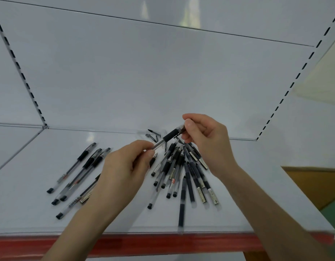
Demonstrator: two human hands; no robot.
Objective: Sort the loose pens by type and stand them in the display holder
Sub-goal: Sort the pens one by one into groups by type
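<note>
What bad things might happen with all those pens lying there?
The dark pen points at the shelf's front edge, so a nudge might send it off. Both hands hold one gel pen right above the heap of pens; a forearm could scatter it into the sorted row.

Both forearms reach in from the near edge; left hand [123,166] and right hand [206,140] pinch closed, seemingly at fingertips.

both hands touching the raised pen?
Touching. Head view: left hand fingertips pinch the pen at its lower end, right hand fingers grip its upper end.
</note>
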